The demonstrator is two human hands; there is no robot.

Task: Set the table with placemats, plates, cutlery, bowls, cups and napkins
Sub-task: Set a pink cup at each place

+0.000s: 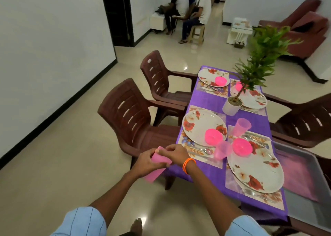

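Observation:
Both hands hold a stack of pink cups off the table's near left corner. My left hand wraps around the stack, and my right hand pinches its top rim. On the purple-clothed table lie several floral placemats, each with a floral plate and an upturned pink bowl. Two translucent pink cups stand by the near settings, one at the centre and one nearer me. Spoons lie on the near left placemat.
Brown plastic chairs stand along the left side, and another is at the right. A potted plant sits mid-table. A grey tray is at the right edge. Several people sit in the far hallway.

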